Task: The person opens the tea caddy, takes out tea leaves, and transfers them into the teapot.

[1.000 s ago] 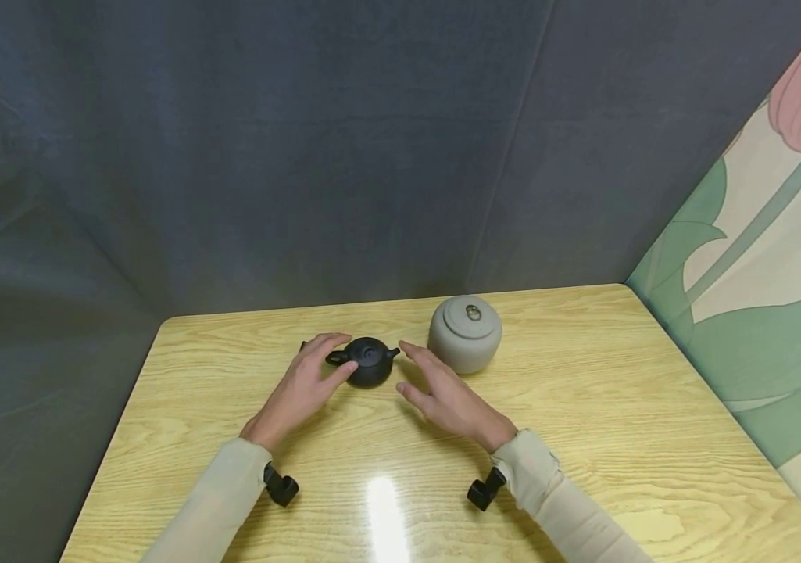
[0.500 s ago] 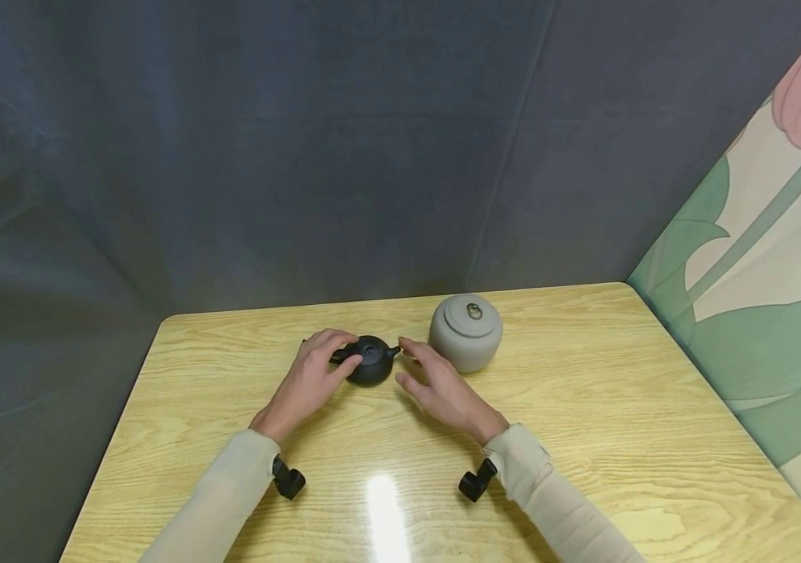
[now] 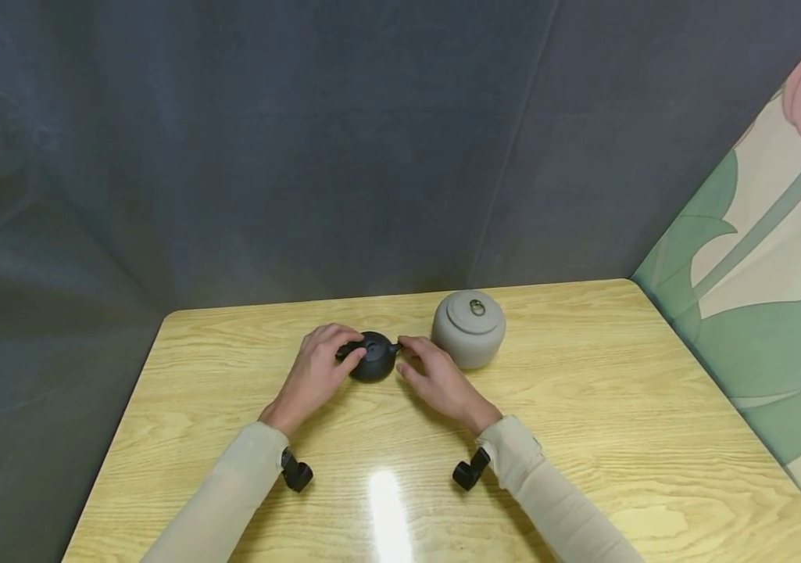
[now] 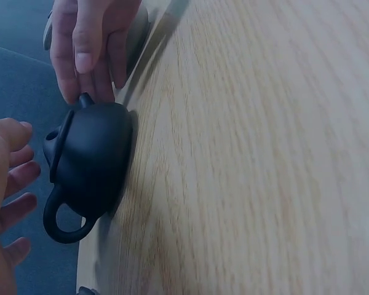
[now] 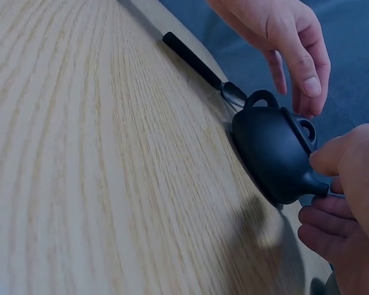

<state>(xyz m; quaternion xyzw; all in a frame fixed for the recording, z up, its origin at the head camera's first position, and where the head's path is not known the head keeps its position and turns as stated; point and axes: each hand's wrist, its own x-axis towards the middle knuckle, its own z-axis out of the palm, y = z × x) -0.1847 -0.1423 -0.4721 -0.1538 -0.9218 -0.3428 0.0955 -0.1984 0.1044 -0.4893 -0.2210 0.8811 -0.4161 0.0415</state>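
A small black teapot (image 3: 376, 356) stands upright on the wooden table, handle to the left and spout to the right. Over its handle side hovers my left hand (image 3: 318, 365), fingers loosely bent; the left wrist view shows a gap between them and the lid knob (image 4: 51, 143). My right hand (image 3: 440, 381) is at the spout (image 5: 318, 186), fingers relaxed around its tip; whether they touch it I cannot tell. Behind the handle, in the right wrist view, lies a black-handled utensil with a shiny metal end (image 5: 194, 61), partly hidden by the pot.
Right of the teapot, close to my right hand, stands a grey lidded jar (image 3: 469, 332) with a metal ring on its lid. A dark curtain (image 3: 344, 156) hangs behind the table (image 3: 583, 407). Floral fabric (image 3: 780, 313) covers the right side.
Both hands have moved slightly inward, the left nearer over the teapot and the right nearer its spout. The teapot and jar stay in place on the table.
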